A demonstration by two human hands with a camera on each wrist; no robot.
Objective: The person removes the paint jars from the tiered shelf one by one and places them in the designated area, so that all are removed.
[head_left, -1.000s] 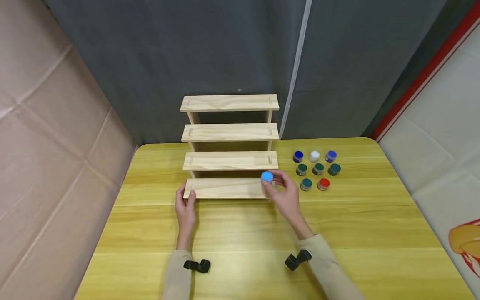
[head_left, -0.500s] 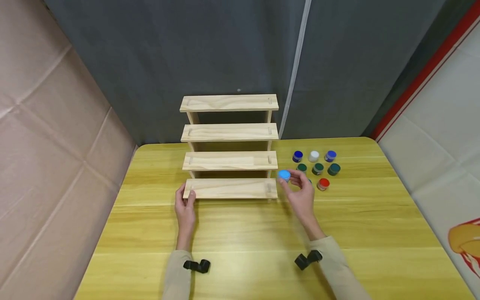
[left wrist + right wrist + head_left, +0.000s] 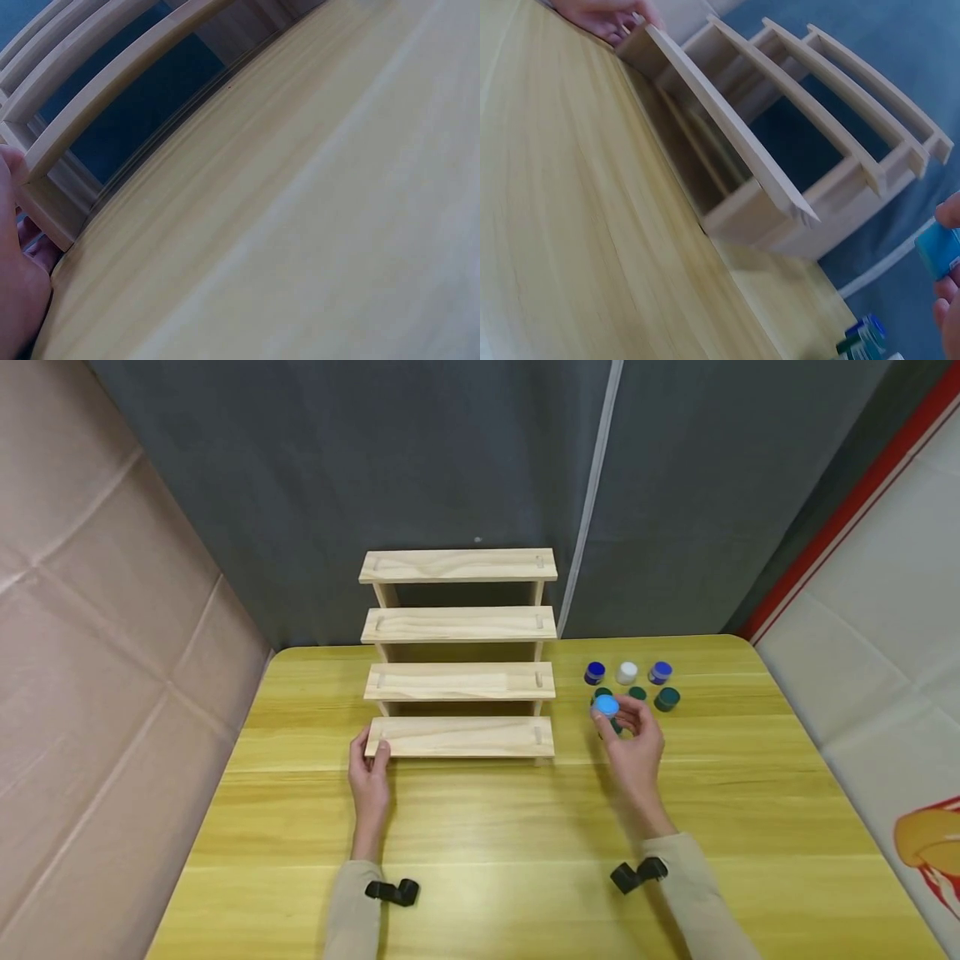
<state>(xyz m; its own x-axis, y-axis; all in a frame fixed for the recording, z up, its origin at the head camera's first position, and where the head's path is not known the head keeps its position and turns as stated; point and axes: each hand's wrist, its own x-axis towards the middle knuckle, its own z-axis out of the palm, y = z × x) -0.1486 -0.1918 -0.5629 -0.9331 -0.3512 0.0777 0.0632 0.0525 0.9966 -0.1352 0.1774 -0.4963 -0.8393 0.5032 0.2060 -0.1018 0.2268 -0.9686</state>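
Observation:
A small paint pot (image 3: pixel 606 707) with a light blue lid is pinched between thumb and fingers of my right hand (image 3: pixel 637 760). The head view has it held over the front pots; the right wrist view shows the same blue pot (image 3: pixel 936 251) at its right edge. My left hand (image 3: pixel 370 793) grips the left end of the lowest step of a wooden tiered shelf (image 3: pixel 459 737), thumb on top. Part of that hand (image 3: pixel 22 285) shows beside the shelf's end panel in the left wrist view. The bare steps rise toward the back.
Right of the shelf stand pots with a dark blue lid (image 3: pixel 595 673), a white lid (image 3: pixel 627 673), a violet-blue lid (image 3: pixel 661 672) and a dark green lid (image 3: pixel 667 698). Other green-lidded pots are partly hidden by my right hand. A grey curtain (image 3: pixel 337 485) hangs behind the wooden table (image 3: pixel 480 860).
My right hand has carried the light blue pot rightward, from over the lowest step's right end to the other pots, and now hides the red-lidded one. The left hand has kept its place.

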